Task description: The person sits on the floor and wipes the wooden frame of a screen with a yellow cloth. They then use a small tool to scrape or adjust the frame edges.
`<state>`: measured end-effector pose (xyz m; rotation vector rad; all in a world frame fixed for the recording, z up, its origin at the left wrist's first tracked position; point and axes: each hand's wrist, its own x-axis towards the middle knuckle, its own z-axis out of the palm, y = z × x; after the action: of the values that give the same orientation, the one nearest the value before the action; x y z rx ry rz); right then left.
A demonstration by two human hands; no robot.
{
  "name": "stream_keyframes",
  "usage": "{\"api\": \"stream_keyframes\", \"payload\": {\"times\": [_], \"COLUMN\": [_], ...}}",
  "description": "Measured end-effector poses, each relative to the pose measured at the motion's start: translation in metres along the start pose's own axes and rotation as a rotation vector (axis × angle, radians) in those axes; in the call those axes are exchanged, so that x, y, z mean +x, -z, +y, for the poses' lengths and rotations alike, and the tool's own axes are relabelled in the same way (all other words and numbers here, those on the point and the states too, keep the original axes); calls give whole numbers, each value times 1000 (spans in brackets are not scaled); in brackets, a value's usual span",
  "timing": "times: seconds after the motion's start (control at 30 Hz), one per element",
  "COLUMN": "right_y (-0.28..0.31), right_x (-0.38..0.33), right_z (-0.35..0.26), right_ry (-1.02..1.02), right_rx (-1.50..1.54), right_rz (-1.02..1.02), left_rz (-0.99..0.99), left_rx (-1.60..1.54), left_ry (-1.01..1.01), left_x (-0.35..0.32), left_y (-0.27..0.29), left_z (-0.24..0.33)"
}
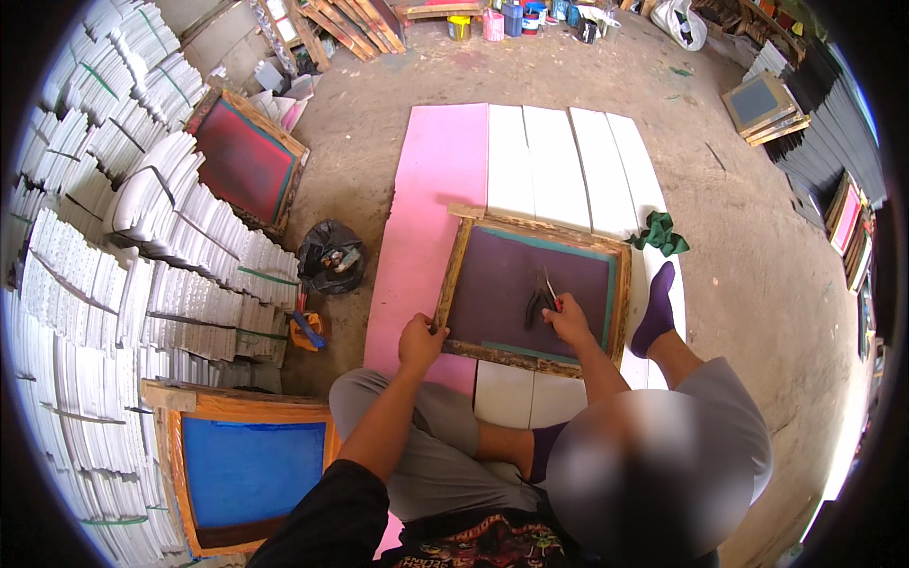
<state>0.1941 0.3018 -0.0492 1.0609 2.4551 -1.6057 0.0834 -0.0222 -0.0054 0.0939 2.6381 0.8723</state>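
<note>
While the person sits on the ground with legs folded, a wood-framed printing screen [530, 289] lies flat in front of them, resting on a pink board [426, 218] and on the row of white boards [559, 161] just right of it. The screen mesh is dark purple with a teal border inside the frame.

Left hand [420, 341]: placed on the near left corner of the frame. The fingers are curled over the wooden rail and pressed together, gripping it.

Right hand [568, 320]: positioned over the mesh, near the right half of the screen. The fingers are closed around the near end of a dark squeegee [540, 301], which rests on the mesh and points toward the far side. Whether a second small tool is also held cannot be told.

Surroundings:
- A green rag [661, 233] lies just beyond the far right corner of the frame.
- A foot in a purple sock [657, 309] rests against the right side of the frame.
- A black plastic bag [330, 256] sits on the ground left of the pink board.
- A second screen with blue mesh [248, 469] stands near left, beside the person's knee.
- A third screen with red mesh [246, 159] leans against stacked white boards [114, 246] at the left.
- Paint containers [511, 19] stand at the far end of the floor.
</note>
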Motion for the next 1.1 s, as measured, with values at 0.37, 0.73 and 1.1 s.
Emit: {"api": "stream_keyframes", "payload": {"times": [0.37,0.73,1.1], "right_y": [9,-22,-92], "right_x": [5,-21,-107], "right_z": [-16,-44,-95], "right_ry": [105,377,253], "right_rx": [-468,-345,-385], "right_rz": [165,-19,-293], "left_rz": [-5,-608,-1021], "left_rx": [98,-211,-46], "left_ry": [-44,-21,-88], "left_x": [-11,72,101], "left_y": [-9,16,17], "left_z": [-2,-32,-42]}}
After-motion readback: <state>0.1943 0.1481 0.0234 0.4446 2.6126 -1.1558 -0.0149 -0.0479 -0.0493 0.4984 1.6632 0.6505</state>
